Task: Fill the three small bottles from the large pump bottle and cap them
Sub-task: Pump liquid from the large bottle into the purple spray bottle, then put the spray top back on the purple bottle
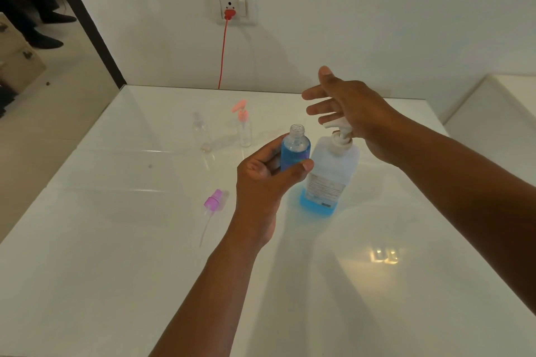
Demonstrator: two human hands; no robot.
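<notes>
fingers (269,162) grip bottle (295,151) holding blue liquid

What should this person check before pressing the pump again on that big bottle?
1. Small bottle uncapped: ok, its mouth is open.
2. Small bottle held firmly: ok, the left hand grips it upright.
3. Mouth under the nozzle: not ok, the mouth sits left of the nozzle tip, not beneath it.
4. Room left in the small bottle: ok, blue liquid stops below the neck.
5. Right hand on the pump head: cannot tell, its open palm is over it, contact unclear.
6. Big bottle has liquid: ok, though only a low blue band remains at the bottom.
</notes>
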